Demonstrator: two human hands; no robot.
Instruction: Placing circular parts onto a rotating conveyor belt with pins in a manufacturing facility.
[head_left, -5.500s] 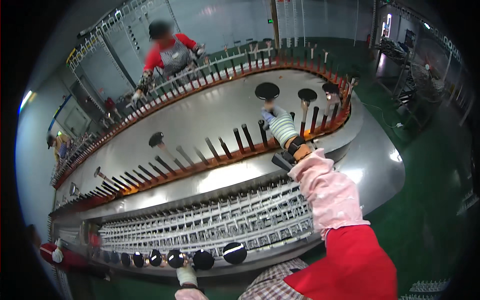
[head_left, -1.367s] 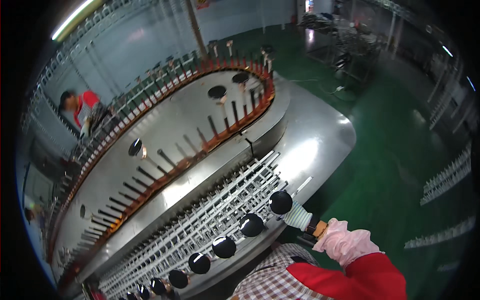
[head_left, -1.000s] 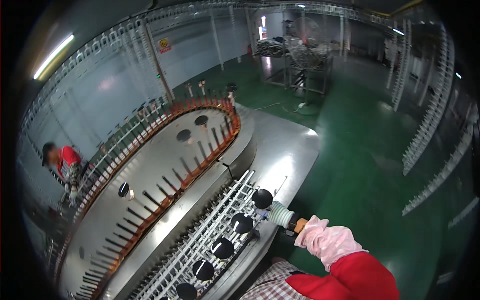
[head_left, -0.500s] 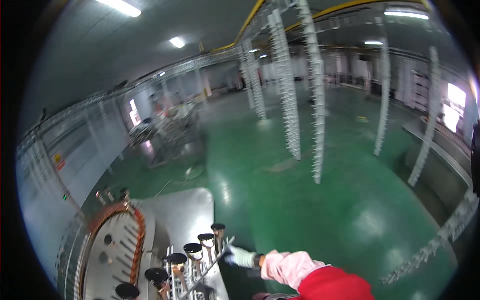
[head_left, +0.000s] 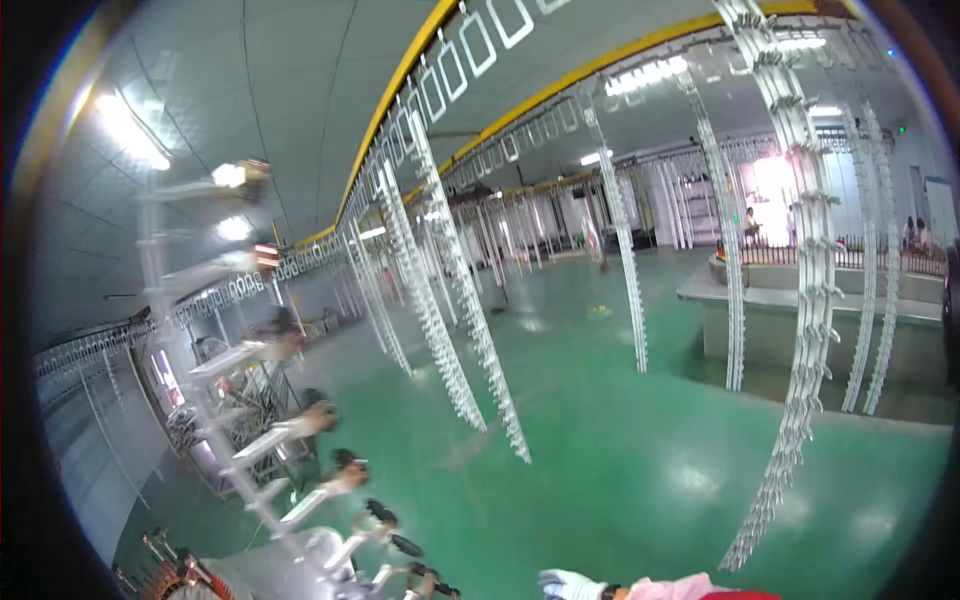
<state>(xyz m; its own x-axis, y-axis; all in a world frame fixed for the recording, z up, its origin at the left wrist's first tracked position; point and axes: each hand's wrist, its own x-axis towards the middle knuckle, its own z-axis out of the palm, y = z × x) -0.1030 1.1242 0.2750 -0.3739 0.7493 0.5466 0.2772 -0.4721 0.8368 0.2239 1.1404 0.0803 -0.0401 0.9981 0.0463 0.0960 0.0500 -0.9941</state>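
My right hand (head_left: 573, 584), in a white glove with a dark band at the wrist, comes in at the bottom edge from the lower right. Its fingers point left and look stretched out, holding nothing visible. To its left a long pale hanging rack (head_left: 268, 442) stands tilted and smeared by motion. Side prongs along it carry dark-topped pieces (head_left: 350, 470). A gap shows between this rack and my right hand. The rack's lower end runs out of the picture, so whatever supports it is hidden. My left hand does not show.
Overhead runs a yellow rail (head_left: 400, 78) with metal loops. A hooked white rack (head_left: 815, 260) hangs close on the right, with others beyond. A metal counter (head_left: 760, 305) stands at the right. Lower left is a machine with orange-red pins (head_left: 185, 580). The floor (head_left: 590, 480) is green.
The view has swung up and right. The rack with dark-topped pieces, low before with my right hand at its rod, now rises tall on the left. My right hand is apart from it.
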